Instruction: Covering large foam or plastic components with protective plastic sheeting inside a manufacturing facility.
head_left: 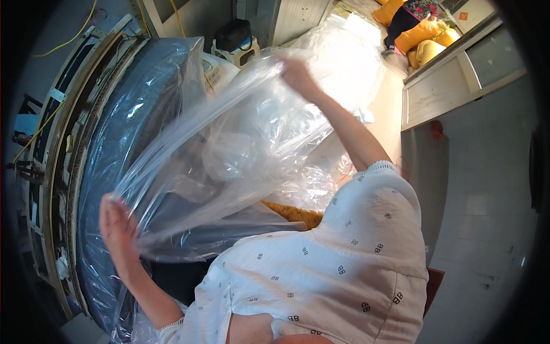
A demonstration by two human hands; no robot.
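A large clear plastic sheet (pixel 223 109) is stretched slantwise between my two raised hands, its upper edge drawn into tight folds. My left hand (pixel 118 229), at the left, is closed on the near end of the sheet, and the folds gather at its fingertips. Up at the top middle my right hand (pixel 298 77) grips the other end; motion blurs its fingers. Below the stretched part, loose film hangs down toward my lap. More clear film (pixel 143 97) lies over the dark surface of the long bench beside my left hand.
A long machine frame with rails (pixel 63 137) runs along the left. White jugs with a black bag (pixel 234 35) stand behind. Heaped film (pixel 338 51) covers the floor ahead, near yellow sacks (pixel 427 51) and a panelled door (pixel 444 89). Brown fuzzy fabric (pixel 295 214) shows beside me.
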